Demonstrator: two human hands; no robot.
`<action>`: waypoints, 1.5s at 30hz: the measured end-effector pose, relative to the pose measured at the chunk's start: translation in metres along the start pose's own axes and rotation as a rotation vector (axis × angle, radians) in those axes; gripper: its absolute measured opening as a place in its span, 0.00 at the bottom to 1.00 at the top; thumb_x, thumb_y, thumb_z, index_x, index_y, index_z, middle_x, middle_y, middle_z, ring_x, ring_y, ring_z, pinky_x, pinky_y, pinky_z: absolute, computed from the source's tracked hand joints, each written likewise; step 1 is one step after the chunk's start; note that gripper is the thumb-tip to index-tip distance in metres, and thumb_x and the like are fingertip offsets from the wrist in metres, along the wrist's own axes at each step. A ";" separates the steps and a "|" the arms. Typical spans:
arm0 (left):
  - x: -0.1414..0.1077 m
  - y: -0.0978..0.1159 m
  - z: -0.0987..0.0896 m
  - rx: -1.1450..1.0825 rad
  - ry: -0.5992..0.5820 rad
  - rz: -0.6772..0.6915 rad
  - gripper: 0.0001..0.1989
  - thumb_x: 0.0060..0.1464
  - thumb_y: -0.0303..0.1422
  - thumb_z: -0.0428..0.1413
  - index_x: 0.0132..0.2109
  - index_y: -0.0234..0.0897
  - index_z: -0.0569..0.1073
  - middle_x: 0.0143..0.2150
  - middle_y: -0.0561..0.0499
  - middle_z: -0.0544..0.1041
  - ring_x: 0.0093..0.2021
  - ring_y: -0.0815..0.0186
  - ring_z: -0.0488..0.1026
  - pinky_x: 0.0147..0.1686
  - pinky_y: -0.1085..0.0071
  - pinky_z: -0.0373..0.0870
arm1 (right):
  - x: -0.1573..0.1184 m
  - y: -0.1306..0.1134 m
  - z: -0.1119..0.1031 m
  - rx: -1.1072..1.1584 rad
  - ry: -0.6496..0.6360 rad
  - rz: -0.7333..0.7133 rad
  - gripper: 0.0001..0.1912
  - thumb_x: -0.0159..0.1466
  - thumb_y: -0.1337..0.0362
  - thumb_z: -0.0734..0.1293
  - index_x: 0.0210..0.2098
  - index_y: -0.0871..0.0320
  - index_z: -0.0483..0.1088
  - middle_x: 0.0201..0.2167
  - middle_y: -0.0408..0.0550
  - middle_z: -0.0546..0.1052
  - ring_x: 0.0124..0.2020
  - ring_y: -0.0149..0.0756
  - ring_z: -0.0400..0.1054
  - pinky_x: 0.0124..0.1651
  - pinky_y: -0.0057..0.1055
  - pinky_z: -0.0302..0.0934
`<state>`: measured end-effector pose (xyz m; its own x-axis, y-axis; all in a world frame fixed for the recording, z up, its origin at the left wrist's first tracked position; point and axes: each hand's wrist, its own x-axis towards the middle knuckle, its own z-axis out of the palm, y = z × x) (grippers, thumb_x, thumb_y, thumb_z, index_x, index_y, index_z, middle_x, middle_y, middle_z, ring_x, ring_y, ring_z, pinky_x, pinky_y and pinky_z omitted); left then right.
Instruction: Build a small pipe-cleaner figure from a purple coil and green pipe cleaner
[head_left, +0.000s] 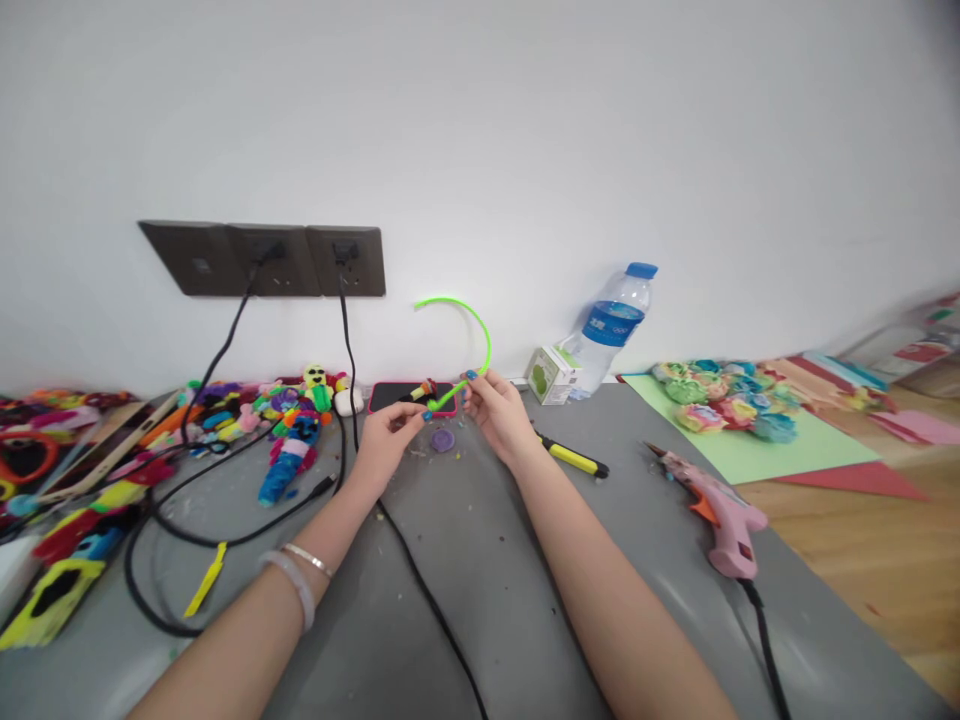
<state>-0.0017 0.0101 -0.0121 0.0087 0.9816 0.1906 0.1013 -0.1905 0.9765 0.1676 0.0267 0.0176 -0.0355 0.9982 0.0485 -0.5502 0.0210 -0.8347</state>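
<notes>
A bright green pipe cleaner (487, 338) runs between my hands, its free end curving up and to the left against the wall. My left hand (388, 440) pinches its lower end, where the green looks coiled. With thumb and finger closed, my right hand (495, 410) grips it a little farther along. Behind my fingers lies a phone with a pink edge (390, 396), with a small multicoloured piece (427, 388) in front of its screen. A purple disc (442, 440) rests on the grey table just below my hands.
A pink glue gun (724, 515) lies to the right, its cord trailing forward. Nearer are a yellow cutter (574, 458), a small box (553, 374) and a leaning water bottle (615, 325). Pipe-cleaner figures (289, 460) and black cables (247, 535) cover the left. Paper flowers (724, 400) sit far right.
</notes>
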 end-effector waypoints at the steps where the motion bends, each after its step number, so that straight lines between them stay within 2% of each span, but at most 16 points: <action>1: 0.000 0.000 0.000 -0.020 0.033 -0.005 0.12 0.47 0.39 0.61 0.36 0.35 0.81 0.31 0.49 0.79 0.28 0.67 0.69 0.29 0.72 0.62 | 0.001 -0.001 -0.001 0.018 0.027 -0.011 0.14 0.48 0.59 0.77 0.26 0.59 0.70 0.18 0.37 0.70 0.20 0.22 0.63 0.24 0.19 0.60; 5: 0.001 0.002 0.000 -0.092 0.099 -0.024 0.13 0.48 0.40 0.60 0.36 0.35 0.81 0.37 0.47 0.81 0.31 0.66 0.70 0.30 0.72 0.63 | 0.002 -0.002 -0.002 0.056 0.070 0.000 0.12 0.50 0.61 0.76 0.27 0.59 0.71 0.19 0.37 0.71 0.20 0.22 0.63 0.25 0.20 0.61; 10: 0.001 0.003 0.001 -0.127 0.131 -0.025 0.12 0.46 0.38 0.62 0.35 0.35 0.80 0.33 0.49 0.80 0.30 0.67 0.70 0.30 0.72 0.63 | 0.001 -0.002 0.000 0.040 0.058 0.031 0.12 0.49 0.62 0.76 0.25 0.59 0.70 0.18 0.37 0.70 0.20 0.23 0.63 0.25 0.20 0.61; 25: 0.001 0.001 0.000 -0.126 0.111 0.024 0.07 0.46 0.35 0.63 0.33 0.37 0.80 0.28 0.52 0.77 0.27 0.69 0.67 0.29 0.73 0.62 | 0.000 0.000 0.000 -0.050 0.029 0.079 0.18 0.46 0.56 0.77 0.24 0.59 0.67 0.16 0.36 0.70 0.16 0.21 0.61 0.19 0.20 0.55; 36: 0.000 0.001 0.001 -0.095 0.062 0.006 0.09 0.45 0.36 0.62 0.32 0.35 0.79 0.29 0.51 0.76 0.28 0.68 0.67 0.28 0.73 0.61 | -0.002 -0.002 0.002 -0.052 0.009 0.106 0.20 0.45 0.55 0.78 0.24 0.59 0.67 0.15 0.36 0.69 0.16 0.21 0.60 0.19 0.19 0.55; 45: -0.003 0.007 0.003 -0.074 -0.029 -0.035 0.09 0.43 0.36 0.62 0.30 0.34 0.77 0.24 0.53 0.72 0.25 0.70 0.64 0.26 0.74 0.59 | -0.005 -0.004 0.004 -0.042 -0.050 0.117 0.21 0.46 0.53 0.77 0.24 0.58 0.65 0.14 0.34 0.68 0.15 0.20 0.60 0.18 0.18 0.55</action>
<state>0.0023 0.0062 -0.0060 0.0356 0.9874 0.1545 0.0283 -0.1555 0.9874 0.1662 0.0217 0.0229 -0.1391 0.9900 -0.0241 -0.5049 -0.0918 -0.8583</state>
